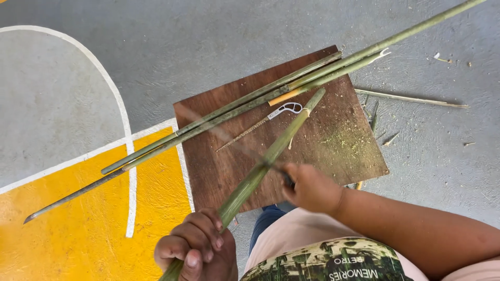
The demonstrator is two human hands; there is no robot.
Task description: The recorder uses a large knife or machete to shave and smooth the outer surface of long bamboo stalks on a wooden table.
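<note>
Two hands closed: left (200,248) grips bamboo strip (271,153), right (311,187) clutches blurred blade handle.

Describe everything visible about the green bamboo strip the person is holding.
The bamboo strip is a long, narrow, flat green length with a paler cut face. It slants from the lower left, where the left hand grips it in a fist, up to a squared tip over the brown wooden board, near a small saw. The right hand holds a blurred dark blade against its middle.
</note>
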